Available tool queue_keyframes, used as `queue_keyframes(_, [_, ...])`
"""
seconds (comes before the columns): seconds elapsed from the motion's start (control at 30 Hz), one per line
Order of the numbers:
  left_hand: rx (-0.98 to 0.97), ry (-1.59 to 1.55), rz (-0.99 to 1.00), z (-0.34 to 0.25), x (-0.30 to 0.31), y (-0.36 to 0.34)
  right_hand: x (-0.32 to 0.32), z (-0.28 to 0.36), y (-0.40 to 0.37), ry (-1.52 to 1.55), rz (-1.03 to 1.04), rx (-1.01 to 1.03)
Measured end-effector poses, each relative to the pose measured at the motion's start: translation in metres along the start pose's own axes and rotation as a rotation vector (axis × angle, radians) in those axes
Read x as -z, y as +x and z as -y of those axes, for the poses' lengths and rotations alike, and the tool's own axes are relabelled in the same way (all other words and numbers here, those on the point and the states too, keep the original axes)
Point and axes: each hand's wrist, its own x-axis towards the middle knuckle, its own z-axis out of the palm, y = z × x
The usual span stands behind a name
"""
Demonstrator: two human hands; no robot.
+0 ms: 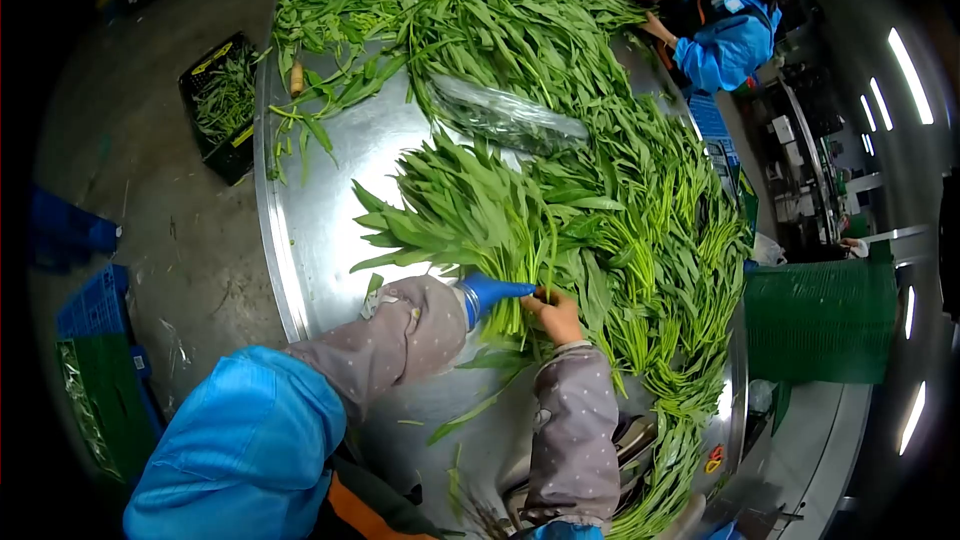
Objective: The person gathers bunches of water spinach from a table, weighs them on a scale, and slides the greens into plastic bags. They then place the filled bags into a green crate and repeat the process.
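My left hand (490,295), in a blue glove, is wrapped round the stems of a bunch of water spinach (455,205). The bunch's leaves fan out up and to the left, above the bare metal. Close against it, my bare right hand (556,316) has its fingers pinched at a stalk along the right side of the bunch. The fingertips are partly hidden among the stems. To the right of both hands spreads a large heap of loose water spinach (650,270). Cut stem ends show just below my left hand.
The metal table (330,170) carries greens along its length, with clear plastic bags (505,115) on them. A wooden handle (297,78) lies near the left edge. A black crate (222,105) of greens stands on the floor. Across the table, a person in a blue jacket (730,50) handles greens.
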Motion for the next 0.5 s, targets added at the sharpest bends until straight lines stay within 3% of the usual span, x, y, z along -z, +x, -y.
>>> queue_keyframes(0.07, [0.015, -0.106, 0.101, -0.002, 0.007, 0.004, 0.000, 0.019, -0.009, 0.018, 0.084, 0.013])
queue_keyframes(0.13, [-0.242, -0.130, 0.084, 0.026, 0.015, 0.036, -0.009, 0.008, -0.009, -0.086, 0.006, 0.259])
queue_keyframes(0.17, [-0.248, -0.269, 0.205, 0.011, 0.015, 0.010, -0.016, 0.017, -0.020, -0.115, -0.015, 0.377])
queue_keyframes(0.2, [-0.136, -0.360, 0.296, -0.008, 0.017, -0.019, -0.022, 0.027, -0.032, -0.141, -0.039, 0.498])
queue_keyframes(0.27, [-0.202, -0.335, 0.296, 0.005, 0.031, -0.021, -0.047, 0.066, -0.078, -0.203, -0.097, 0.392])
queue_keyframes(0.33, [-0.150, -0.380, 0.356, 0.001, 0.043, -0.046, -0.071, 0.073, -0.101, -0.387, -0.268, 0.613])
queue_keyframes(0.4, [-0.020, -0.457, 0.412, 0.010, 0.056, -0.049, -0.074, 0.061, -0.101, -0.345, -0.178, 0.689])
queue_keyframes(0.47, [0.070, -0.451, 0.399, 0.024, 0.064, -0.037, -0.063, 0.070, -0.112, -0.090, -0.023, 0.433])
queue_keyframes(0.5, [0.114, -0.447, 0.393, 0.030, 0.067, -0.033, -0.062, 0.050, -0.104, 0.089, -0.080, 0.443])
